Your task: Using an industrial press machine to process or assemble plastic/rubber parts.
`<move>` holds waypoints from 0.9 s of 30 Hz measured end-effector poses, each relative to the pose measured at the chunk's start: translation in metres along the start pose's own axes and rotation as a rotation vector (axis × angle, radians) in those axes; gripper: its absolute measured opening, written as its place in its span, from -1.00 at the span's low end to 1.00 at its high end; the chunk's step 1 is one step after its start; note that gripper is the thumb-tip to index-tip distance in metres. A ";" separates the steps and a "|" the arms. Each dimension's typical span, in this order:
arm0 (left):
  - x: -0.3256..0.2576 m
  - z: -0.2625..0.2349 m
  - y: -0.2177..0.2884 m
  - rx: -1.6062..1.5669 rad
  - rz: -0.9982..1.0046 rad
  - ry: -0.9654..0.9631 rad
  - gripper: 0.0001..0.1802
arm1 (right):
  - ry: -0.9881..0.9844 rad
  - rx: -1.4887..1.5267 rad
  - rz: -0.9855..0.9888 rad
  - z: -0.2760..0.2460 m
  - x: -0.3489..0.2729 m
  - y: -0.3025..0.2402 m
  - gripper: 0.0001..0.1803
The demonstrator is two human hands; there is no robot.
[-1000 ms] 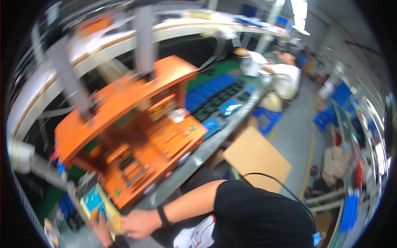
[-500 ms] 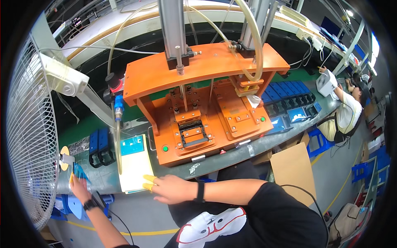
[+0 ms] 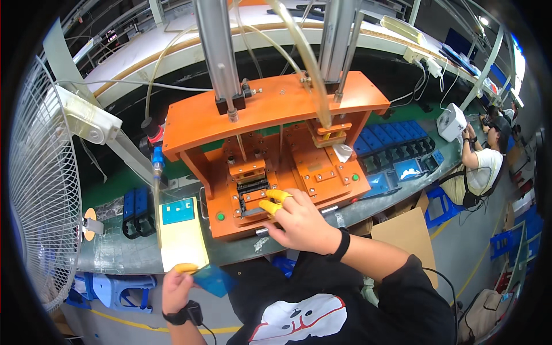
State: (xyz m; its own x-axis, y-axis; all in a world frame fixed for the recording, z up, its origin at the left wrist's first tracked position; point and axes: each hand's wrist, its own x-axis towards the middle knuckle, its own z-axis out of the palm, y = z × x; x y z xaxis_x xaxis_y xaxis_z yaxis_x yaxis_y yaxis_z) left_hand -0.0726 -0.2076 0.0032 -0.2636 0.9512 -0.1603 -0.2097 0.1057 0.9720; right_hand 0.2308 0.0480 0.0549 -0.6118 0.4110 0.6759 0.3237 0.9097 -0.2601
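Note:
My right hand (image 3: pixel 299 223) reaches onto the base of an orange press fixture (image 3: pixel 322 178). Its yellow-capped fingertips rest at the dark nest (image 3: pixel 253 192) in the middle of the fixture, and whether they pinch anything there is hidden. My left hand (image 3: pixel 175 287), low at the left, pinches a flat blue piece (image 3: pixel 211 280) with a yellow-capped finger. It is just below a pale yellow pad (image 3: pixel 183 241) that carries a teal square part (image 3: pixel 177 211). The fixture's orange top plate (image 3: pixel 270 109) hangs above the nest on metal columns.
A wire-guarded fan (image 3: pixel 40 190) stands at the left. Blue trays (image 3: pixel 397 144) lie to the right of the fixture and dark blue holders (image 3: pixel 137 204) to its left. A cardboard box (image 3: pixel 402 233) and a blue stool (image 3: pixel 118 288) sit below the bench. A seated person (image 3: pixel 480 164) works at the far right.
My right hand left the yellow pad and went up onto the fixture's nest. My left hand came in from the far left to below the pad, holding the blue piece. The view steadied.

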 end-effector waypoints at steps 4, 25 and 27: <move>0.041 0.041 0.017 0.133 -0.004 -0.213 -0.67 | -0.147 -0.052 -0.077 0.005 0.014 0.011 -0.73; 0.327 0.098 0.045 1.496 0.533 0.045 -0.54 | 1.002 1.119 0.778 -0.208 -0.212 0.057 -0.78; 0.341 0.088 0.037 1.608 0.691 0.015 -0.50 | 1.168 1.124 0.782 -0.213 -0.225 0.071 -0.77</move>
State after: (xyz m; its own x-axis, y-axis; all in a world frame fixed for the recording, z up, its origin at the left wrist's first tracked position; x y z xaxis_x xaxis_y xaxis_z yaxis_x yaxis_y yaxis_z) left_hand -0.0875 0.1459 0.0000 0.0965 0.9399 0.3276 0.9922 -0.1169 0.0430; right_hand 0.5450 0.0071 0.0313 0.3598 0.9229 0.1371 -0.6402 0.3511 -0.6833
